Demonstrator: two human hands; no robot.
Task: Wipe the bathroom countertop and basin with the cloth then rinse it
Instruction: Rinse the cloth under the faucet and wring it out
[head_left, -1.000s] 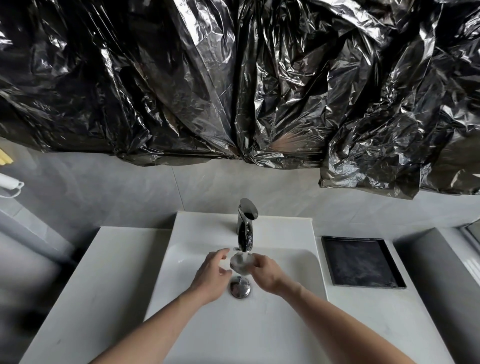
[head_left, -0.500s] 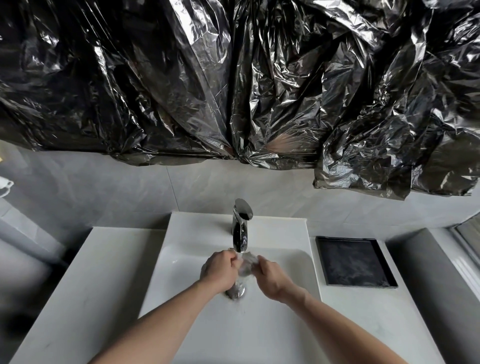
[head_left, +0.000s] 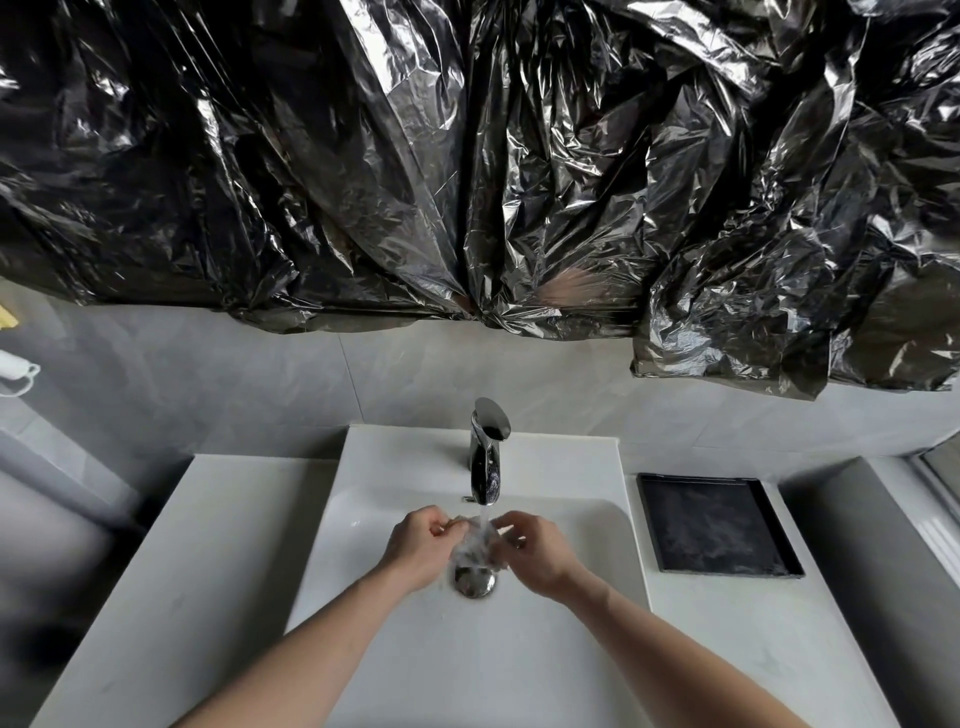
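I see the left hand (head_left: 418, 548) and right hand (head_left: 535, 553) with fingers pinching the cloth (head_left: 475, 545) under the running faucet (head_left: 487, 452), at six o'clock.

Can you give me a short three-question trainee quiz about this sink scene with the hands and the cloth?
1. True or false: water runs from the faucet onto the cloth.
2. What lies in the basin directly below the cloth? A) drain stopper B) soap bar C) cup
3. Fill in: the black tray sits on the countertop to the ____ of the basin.

Key: 1 true, and both the left hand and right hand hold it. 2 A, the drain stopper. 3 right.
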